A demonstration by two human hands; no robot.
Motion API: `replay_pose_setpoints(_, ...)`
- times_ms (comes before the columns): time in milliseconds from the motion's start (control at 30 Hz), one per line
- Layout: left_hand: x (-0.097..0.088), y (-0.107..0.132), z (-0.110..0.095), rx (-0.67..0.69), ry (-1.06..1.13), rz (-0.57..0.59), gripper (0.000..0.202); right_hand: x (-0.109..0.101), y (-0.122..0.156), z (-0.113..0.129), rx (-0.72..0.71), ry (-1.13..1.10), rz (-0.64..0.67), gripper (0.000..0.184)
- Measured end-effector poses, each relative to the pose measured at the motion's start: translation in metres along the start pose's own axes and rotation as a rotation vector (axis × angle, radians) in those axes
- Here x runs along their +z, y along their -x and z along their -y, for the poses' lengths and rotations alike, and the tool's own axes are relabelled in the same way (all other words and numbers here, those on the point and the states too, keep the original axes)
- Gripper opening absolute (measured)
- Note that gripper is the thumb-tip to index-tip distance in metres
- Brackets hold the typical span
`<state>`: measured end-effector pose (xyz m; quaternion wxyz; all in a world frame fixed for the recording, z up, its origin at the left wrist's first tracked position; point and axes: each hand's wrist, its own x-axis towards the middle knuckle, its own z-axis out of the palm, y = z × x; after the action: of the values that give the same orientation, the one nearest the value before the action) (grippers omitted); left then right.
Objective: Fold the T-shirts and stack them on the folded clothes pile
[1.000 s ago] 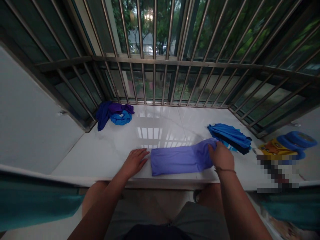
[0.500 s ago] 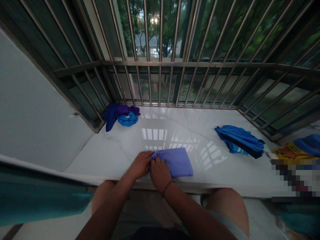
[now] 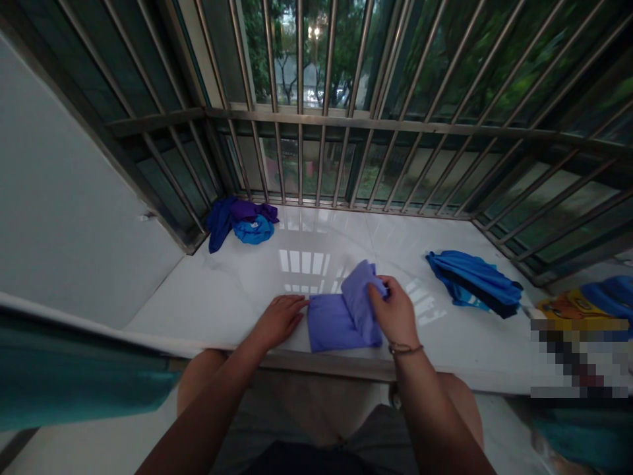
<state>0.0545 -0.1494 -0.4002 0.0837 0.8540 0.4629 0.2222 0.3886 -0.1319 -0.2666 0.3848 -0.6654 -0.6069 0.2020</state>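
Observation:
A folded light purple cloth [image 3: 336, 322] lies near the front edge of the white marble sill [image 3: 237, 290]. My left hand [image 3: 277, 320] rests flat on the sill, its fingertips touching the cloth's left edge. My right hand [image 3: 394, 315] pinches the cloth's right part, which is lifted off the sill and curls over toward the left.
A heap of dark blue, purple and cyan clothes [image 3: 241, 224] sits in the far left corner by the metal window bars [image 3: 316, 125]. A stack of folded blue clothes [image 3: 473, 281] lies at the right. Colourful items [image 3: 588, 300] lie at the far right.
The long cloth was folded in half to the left. My right hand then moved to the cloth's right side and now lifts that end up. The left hand stayed at the left edge.

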Motion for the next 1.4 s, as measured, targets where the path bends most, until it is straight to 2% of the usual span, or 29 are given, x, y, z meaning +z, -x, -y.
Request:
replay_pose_setpoints(100, -0.001, 0.000, -0.001, 0.009, -0.019, 0.013, 0.047, -0.032, -0.014, 0.008, -0.102, 0.096, -0.157, 0.039)
replay_pose_setpoints(167, -0.001, 0.000, 0.000, 0.013, -0.021, 0.013, 0.043, -0.029, -0.014, 0.017, -0.234, 0.142, -0.132, 0.031)
replay_pose_setpoints(233, 0.001, 0.000, 0.001, 0.014, -0.016, 0.005, 0.039, -0.007, -0.007, 0.025, -0.358, 0.185, 0.007, 0.028)
replay_pose_setpoints(367, 0.001, 0.000, 0.000, 0.012, -0.023, -0.004, 0.036, 0.072, 0.029, 0.034, -0.482, 0.445, 0.481, 0.034)
replay_pose_setpoints(400, 0.000, -0.001, -0.001, 0.009, -0.030, -0.001, 0.035, 0.091, 0.041, 0.035, -0.498, 0.481, 0.551, 0.031)
replay_pose_setpoints(467, -0.002, -0.001, -0.002, -0.001, -0.042, 0.012, 0.032, 0.120, 0.064, 0.036, -0.511, 0.517, 0.609, 0.029)
replay_pose_setpoints(533, -0.003, -0.002, -0.004, -0.011, -0.045, 0.025, 0.031, 0.133, 0.082, 0.036, -0.502, 0.531, 0.605, 0.030)
replay_pose_setpoints(600, -0.003, -0.002, -0.003, -0.018, -0.037, 0.021, 0.030, 0.133, 0.090, 0.037, -0.489, 0.549, 0.606, 0.028)
replay_pose_setpoints(733, 0.004, 0.003, 0.004, -0.057, -0.005, -0.077, 0.033, 0.109, 0.087, 0.040, -0.512, 0.481, 0.636, 0.023)
replay_pose_setpoints(800, 0.008, 0.006, 0.008, -0.069, -0.001, -0.153, 0.036, 0.098, 0.080, 0.039, -0.503, 0.412, 0.584, 0.027)
replay_pose_setpoints(867, 0.010, 0.009, 0.010, -0.025, -0.002, -0.180, 0.038, 0.092, 0.073, 0.033, -0.464, 0.383, 0.490, 0.031)
replay_pose_setpoints(967, 0.009, 0.008, 0.007, 0.072, -0.015, -0.092, 0.040, 0.094, 0.069, 0.009, -0.369, 0.459, 0.409, 0.047)
replay_pose_setpoints(1067, 0.005, 0.003, 0.002, 0.071, -0.040, -0.014, 0.035, 0.098, 0.076, -0.025, -0.308, 0.553, 0.439, 0.062)
replay_pose_setpoints(1200, 0.000, 0.000, -0.001, 0.066, -0.028, -0.015, 0.033, 0.091, 0.097, -0.059, -0.366, 0.572, 0.473, 0.063)
replay_pose_setpoints(1300, -0.001, 0.002, 0.001, 0.070, -0.011, -0.031, 0.031, 0.076, 0.108, -0.072, -0.353, 0.603, 0.427, 0.067)
replay_pose_setpoints(1400, 0.000, 0.004, 0.003, 0.049, -0.003, -0.057, 0.030, 0.059, 0.108, -0.079, -0.310, 0.597, 0.419, 0.066)
